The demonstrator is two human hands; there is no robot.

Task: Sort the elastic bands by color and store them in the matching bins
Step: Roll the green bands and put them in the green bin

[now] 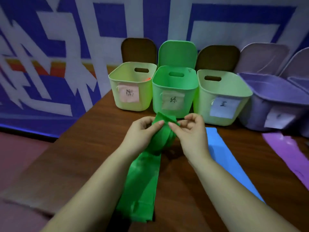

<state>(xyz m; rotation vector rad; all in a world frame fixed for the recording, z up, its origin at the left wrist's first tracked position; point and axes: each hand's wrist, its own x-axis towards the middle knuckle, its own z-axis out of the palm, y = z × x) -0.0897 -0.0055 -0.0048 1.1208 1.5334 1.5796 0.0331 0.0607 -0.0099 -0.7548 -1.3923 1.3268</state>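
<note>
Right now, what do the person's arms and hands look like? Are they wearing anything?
Both arms are bare all the way to the bottom of the picture, with no sleeves showing. The left hand and right hand wear no gloves, rings, watch or bracelet that I can see. The fingers have short, plain nails.

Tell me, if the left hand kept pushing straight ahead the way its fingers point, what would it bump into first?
Probably the right hand: the left hand points rightward across the green band they both pinch. Depth is hard to judge here.
</note>
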